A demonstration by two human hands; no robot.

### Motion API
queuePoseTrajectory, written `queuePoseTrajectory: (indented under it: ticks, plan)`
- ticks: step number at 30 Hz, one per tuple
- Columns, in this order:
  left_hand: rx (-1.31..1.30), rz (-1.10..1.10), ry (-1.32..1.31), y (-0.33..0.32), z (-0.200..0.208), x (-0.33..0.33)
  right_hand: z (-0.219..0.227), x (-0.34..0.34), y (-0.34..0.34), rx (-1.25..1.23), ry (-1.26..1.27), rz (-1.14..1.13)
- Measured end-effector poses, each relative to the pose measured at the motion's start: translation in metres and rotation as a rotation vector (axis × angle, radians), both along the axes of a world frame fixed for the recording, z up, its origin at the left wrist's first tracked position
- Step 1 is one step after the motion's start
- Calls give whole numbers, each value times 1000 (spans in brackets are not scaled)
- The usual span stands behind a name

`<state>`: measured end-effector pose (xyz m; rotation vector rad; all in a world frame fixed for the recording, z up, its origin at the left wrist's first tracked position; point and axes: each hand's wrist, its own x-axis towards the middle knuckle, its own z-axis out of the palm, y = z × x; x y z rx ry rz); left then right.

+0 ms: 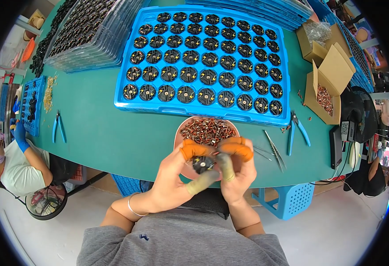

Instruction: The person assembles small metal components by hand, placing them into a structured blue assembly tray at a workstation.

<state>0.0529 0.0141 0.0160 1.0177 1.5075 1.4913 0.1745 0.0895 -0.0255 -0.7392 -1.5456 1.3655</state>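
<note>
My left hand [171, 174] grips a round black part [202, 164] with a pale centre, holding it between the fingers and thumb. My right hand [239, 170] is closed in a pinch at the right edge of that part; a hint of red shows at its fingertips, too small and blurred to name. Orange covers wrap fingers of both hands, and yellowish-green ones the thumbs. Just beyond and under the hands stands a pink bowl [178, 141] heaped with small red-brown cylindrical components [208, 131].
A blue tray [120, 95] of round black parts lies beyond the bowl. Tweezers [273, 148] and blue-handled pliers [290, 135] rest at right, more pliers [58, 126] at left. An open cardboard box [312, 95] holds components. Another person [23, 166] sits at far left.
</note>
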Motion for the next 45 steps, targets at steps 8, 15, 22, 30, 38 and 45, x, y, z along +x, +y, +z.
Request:
queuePoseTrajectory:
  ticks: [8, 15, 22, 30, 38, 45]
  plan:
    - [54, -70, 351, -5, -13, -13, 18, 13, 12, -147, 68, 201]
    - [25, -104, 84, -7, -19, -14, 15, 13, 12, -213, -52, 172]
    - [1, -108, 98, -8, -16, -14, 15, 13, 11, -152, -34, 228]
    - [57, -112, 199, -8, -14, -15, 18, 12, 10, -195, -31, 214]
    - [-9, 14, -30, -1, -13, -13, 25, 7, 7, -153, -136, 188]
    - [23, 101, -245, 2, -11, -9, 13, 13, 6, 83, -211, 166]
